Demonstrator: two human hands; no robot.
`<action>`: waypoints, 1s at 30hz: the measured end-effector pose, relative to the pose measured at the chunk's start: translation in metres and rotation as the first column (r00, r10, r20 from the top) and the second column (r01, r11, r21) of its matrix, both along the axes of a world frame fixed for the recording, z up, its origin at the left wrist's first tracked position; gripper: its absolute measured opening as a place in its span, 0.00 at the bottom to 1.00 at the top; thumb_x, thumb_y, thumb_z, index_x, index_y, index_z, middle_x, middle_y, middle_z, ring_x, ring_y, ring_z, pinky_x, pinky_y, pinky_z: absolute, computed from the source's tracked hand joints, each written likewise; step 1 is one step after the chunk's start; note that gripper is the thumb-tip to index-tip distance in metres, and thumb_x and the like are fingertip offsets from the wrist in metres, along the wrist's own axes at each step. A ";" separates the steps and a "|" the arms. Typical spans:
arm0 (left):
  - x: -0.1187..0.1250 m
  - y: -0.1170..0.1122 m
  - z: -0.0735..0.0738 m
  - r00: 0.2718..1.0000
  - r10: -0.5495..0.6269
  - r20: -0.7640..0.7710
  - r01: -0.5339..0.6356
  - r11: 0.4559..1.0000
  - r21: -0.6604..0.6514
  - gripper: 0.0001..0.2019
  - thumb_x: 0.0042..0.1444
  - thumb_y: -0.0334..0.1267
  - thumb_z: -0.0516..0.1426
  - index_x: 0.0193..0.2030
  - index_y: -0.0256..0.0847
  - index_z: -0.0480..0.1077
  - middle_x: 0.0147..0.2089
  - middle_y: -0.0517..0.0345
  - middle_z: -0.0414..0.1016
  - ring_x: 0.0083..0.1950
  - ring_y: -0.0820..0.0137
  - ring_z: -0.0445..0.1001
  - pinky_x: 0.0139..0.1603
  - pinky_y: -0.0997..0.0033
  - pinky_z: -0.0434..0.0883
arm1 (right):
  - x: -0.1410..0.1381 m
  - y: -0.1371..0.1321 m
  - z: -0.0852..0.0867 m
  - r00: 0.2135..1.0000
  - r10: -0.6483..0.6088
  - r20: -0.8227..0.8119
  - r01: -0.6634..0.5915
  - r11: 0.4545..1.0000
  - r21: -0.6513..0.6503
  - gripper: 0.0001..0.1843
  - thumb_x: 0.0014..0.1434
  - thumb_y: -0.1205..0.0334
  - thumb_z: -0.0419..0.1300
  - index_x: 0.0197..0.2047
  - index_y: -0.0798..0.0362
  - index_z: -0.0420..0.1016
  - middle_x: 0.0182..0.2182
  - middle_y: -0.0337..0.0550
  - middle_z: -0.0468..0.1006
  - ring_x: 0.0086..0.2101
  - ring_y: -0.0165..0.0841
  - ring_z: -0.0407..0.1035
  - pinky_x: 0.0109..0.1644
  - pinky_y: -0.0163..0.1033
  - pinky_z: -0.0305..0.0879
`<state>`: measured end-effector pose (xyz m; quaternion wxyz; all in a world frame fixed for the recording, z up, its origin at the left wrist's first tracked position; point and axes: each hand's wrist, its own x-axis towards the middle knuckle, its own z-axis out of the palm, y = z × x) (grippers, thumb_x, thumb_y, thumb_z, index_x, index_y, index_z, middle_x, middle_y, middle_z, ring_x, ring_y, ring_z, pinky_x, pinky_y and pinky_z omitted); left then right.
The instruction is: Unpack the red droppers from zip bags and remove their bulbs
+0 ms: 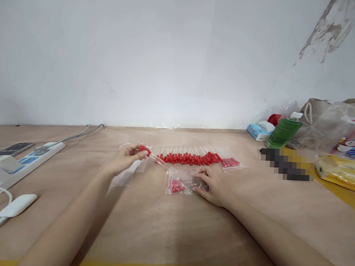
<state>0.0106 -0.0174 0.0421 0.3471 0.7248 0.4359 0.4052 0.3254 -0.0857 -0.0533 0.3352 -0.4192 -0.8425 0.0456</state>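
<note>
My left hand (125,159) pinches a few thin white sticks with red heads (144,149); the heads are at the fingers and the sticks point right and down. In front of my right hand (214,186) lies a small clear plastic bag (190,177) with red-headed pieces inside. Its right end is gripped between my right thumb and fingers. Behind it, a row of red-headed sticks (188,159) lies side by side, heads toward me. Another clear bag with red items (232,163) is at the row's right end. Clear bags (124,177) lie partly under my left hand.
On the left stand a white power strip (30,163), a phone (15,149) and a white plug-like device on a cable (18,206). On the right are a blue tissue pack (258,131), a tilted green bottle (284,131), a yellow package (342,171) and plastic bags (323,121). A wall rises behind.
</note>
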 end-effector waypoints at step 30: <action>0.049 0.014 -0.070 0.903 0.374 -0.211 -0.198 0.798 0.569 0.23 0.46 0.28 0.51 0.52 0.39 0.64 0.45 0.53 0.68 0.46 0.65 0.68 0.48 0.64 0.68 | 0.001 0.000 -0.001 1.000 0.010 0.011 -0.010 1.000 0.004 0.19 0.54 0.52 0.57 0.47 0.52 0.68 0.43 0.49 0.66 0.39 0.35 0.63 0.43 0.43 0.63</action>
